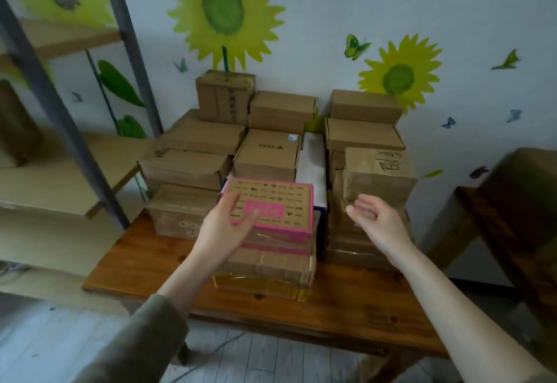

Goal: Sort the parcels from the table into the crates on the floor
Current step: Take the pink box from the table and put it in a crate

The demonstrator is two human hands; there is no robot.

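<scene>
The left hand (pixel 224 226) lies on the near left corner of the pink-edged parcel (pixel 277 208), fingers fairly straight and spread over the lid, thumb on top as well; it touches the lid and does not clasp it. The right hand (pixel 373 217) hangs in the air with fingers loosely curled and nothing in it, just in front of the right stack (pixel 378 171), whose top box bears black scribble. The pink-edged parcel is the top of the front middle pile, above a crumpled taped box (pixel 271 262) and a yellow-taped one (pixel 259 284) at the bottom. Its left edge stands free beside a lower printed carton (pixel 177 217), and its right edge is close to a dark blue box side (pixel 321 223); behind it an upright white box (pixel 312 165) is wedged between brown cartons. More parcels rise in tiers to the wall. The wooden table (pixel 346 307) shows a bare strip along its near edge and at its near left corner, so the front pile is open from the person's side. A metal rack with wooden shelves (pixel 60 111) stands hard by the table's left end, and another wooden piece (pixel 512 202) stands to the right. Painted sunflowers (pixel 223 12) and butterflies cover the wall; grey planks (pixel 271 361) make the floor.
</scene>
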